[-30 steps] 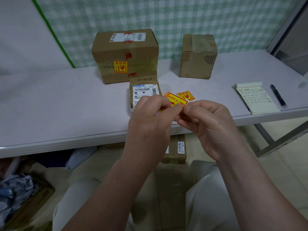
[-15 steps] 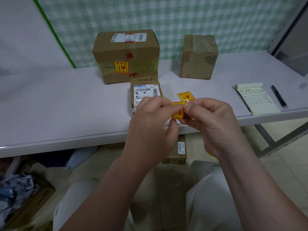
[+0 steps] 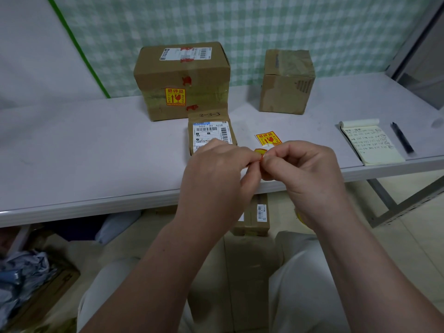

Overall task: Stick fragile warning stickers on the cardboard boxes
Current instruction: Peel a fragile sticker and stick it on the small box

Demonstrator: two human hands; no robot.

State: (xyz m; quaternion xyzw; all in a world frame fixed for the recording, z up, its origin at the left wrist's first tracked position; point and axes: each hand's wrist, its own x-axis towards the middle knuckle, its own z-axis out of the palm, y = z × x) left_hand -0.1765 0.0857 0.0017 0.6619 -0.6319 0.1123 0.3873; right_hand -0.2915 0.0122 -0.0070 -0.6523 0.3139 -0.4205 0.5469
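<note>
My left hand (image 3: 216, 174) and my right hand (image 3: 305, 174) meet above the table's front edge, both pinching a small yellow-and-red fragile sticker (image 3: 260, 153) between their fingertips; most of it is hidden. Just behind my left hand lies a small cardboard box (image 3: 211, 131) with a white shipping label on top. A second fragile sticker (image 3: 268, 138) lies on the table to its right. At the back stands a large cardboard box (image 3: 182, 80) with a fragile sticker (image 3: 175, 96) on its front. A bare medium box (image 3: 287, 82) stands back right.
On the right of the grey table (image 3: 96, 152) lie a written notepad (image 3: 371, 145) and a black pen (image 3: 402, 138). Under the table sits another cardboard box (image 3: 254, 217). Crumpled plastic bags (image 3: 21, 280) fill the lower left floor.
The sticker, flat and plainly visible between my fingers a second ago, is now folded small and mostly covered. Both hands stayed close together at the table's edge.
</note>
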